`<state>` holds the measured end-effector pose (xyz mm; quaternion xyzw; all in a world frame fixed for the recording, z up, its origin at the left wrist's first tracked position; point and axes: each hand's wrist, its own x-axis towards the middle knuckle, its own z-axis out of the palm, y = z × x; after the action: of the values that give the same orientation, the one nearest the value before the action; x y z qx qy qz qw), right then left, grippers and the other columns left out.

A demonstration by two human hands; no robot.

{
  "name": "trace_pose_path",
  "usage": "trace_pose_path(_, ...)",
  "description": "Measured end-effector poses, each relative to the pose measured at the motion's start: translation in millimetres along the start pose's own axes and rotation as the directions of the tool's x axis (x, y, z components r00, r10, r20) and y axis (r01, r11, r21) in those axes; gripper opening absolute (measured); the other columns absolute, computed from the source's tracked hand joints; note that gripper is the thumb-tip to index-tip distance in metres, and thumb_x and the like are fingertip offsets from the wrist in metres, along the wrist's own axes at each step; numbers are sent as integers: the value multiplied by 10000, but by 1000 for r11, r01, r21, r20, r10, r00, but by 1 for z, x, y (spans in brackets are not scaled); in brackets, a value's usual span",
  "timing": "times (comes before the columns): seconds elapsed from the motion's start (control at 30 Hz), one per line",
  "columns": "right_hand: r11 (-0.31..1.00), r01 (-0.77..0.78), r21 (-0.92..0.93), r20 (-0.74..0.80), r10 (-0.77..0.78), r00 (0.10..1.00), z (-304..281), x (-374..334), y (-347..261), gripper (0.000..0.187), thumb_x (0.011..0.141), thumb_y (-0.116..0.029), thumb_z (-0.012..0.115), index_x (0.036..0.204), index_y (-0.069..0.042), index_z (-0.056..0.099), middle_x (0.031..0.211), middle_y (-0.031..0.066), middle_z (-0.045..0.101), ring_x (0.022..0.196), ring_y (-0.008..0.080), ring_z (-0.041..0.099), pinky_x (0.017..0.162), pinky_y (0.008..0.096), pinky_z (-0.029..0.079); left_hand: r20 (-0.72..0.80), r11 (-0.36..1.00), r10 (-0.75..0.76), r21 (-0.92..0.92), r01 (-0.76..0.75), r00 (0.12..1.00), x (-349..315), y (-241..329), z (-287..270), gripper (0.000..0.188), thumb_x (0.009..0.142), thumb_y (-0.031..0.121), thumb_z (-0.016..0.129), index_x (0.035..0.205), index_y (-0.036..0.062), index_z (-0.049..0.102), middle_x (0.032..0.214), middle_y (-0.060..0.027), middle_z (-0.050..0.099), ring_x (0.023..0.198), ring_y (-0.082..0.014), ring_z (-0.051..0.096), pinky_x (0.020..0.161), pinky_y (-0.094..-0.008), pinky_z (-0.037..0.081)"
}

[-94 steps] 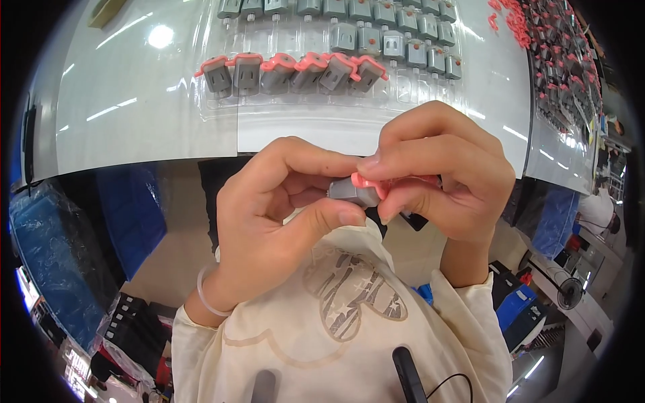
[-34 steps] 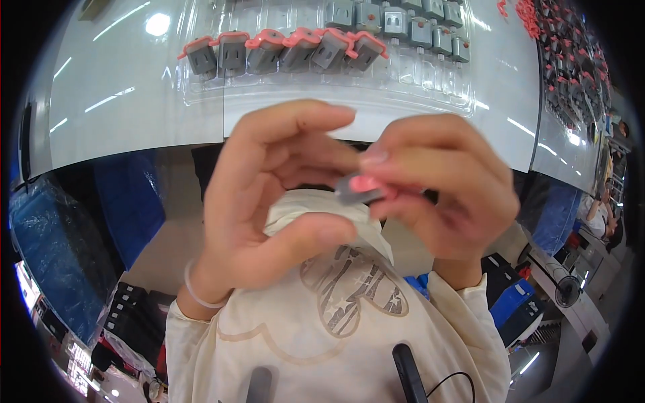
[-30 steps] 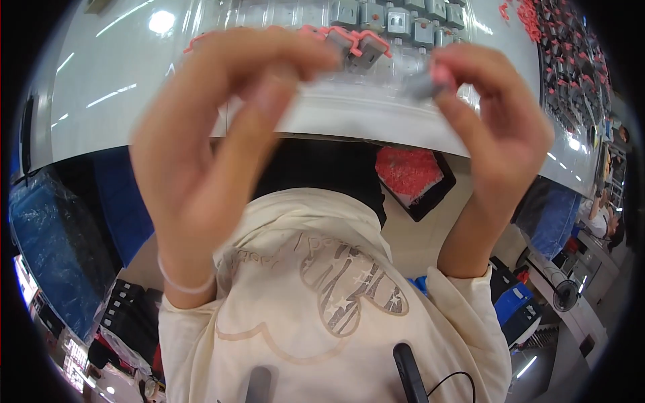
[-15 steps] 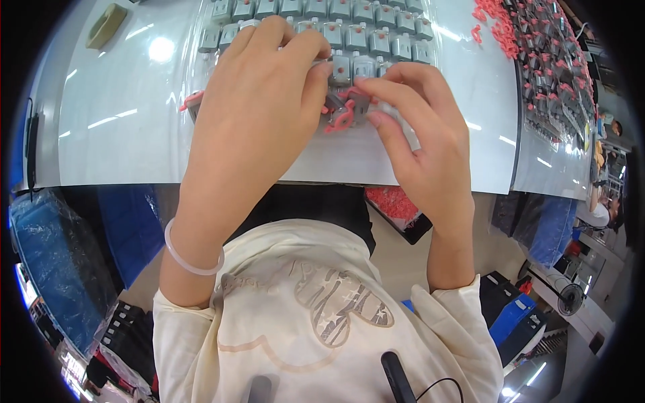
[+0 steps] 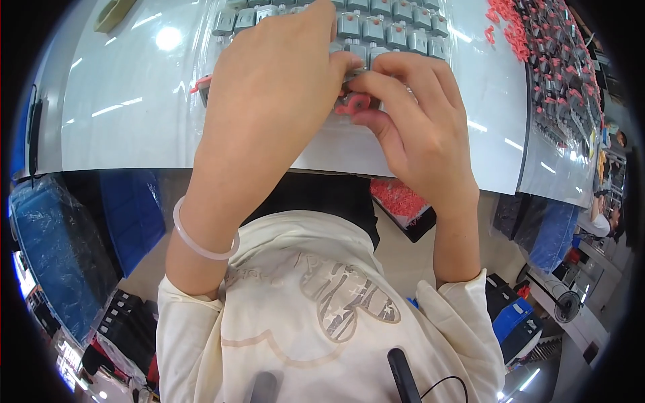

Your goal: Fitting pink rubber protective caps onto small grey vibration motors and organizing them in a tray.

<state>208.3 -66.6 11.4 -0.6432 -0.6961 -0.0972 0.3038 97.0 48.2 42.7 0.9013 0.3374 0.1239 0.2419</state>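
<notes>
Small grey motors stand in rows in a clear plastic tray on the white table. My right hand is closed, thumb and forefinger pinching a small grey motor with a red plastic piece at the tray's near edge. My left hand reaches over the tray with its fingers curled. Its thumb tip is close to the right forefinger, by the same motor. What the left fingers hold, if anything, is hidden behind the hand. Another red-tipped motor lies left of my left wrist.
Loose red plastic pieces lie at the far right, beside a mass of grey motors with red pieces. A beige ring is at the far left. Below the table edge, a dark box holds red bits. Blue bins stand left.
My left hand has moved right and away from me, toward the right hand. My right thumb and forefinger have closed on the red-pieced motor. The whole view has shifted slightly.
</notes>
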Motion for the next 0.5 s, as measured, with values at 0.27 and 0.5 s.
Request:
trace_pose_path(0.27,995,-60,-77,-26,59,998,8,1,-1,202,686,-139,691,843,-43,608,906,46,532,867,233,508,749,349,416,9,993,100,-64,-99,995,3,-12,1,266,792,219,650,912,3,550,694,-135,575,622,-257,541,589,-337,430)
trace_pose_path(0.5,984,-169,51,-72,173,982,9,2,-5,170,686,-18,677,847,-8,625,884,101,577,769,263,529,659,333,434,-14,993,80,-85,-81,997,3,-10,2,209,788,178,630,890,4,571,675,-120,571,582,-235,527,559,-323,422)
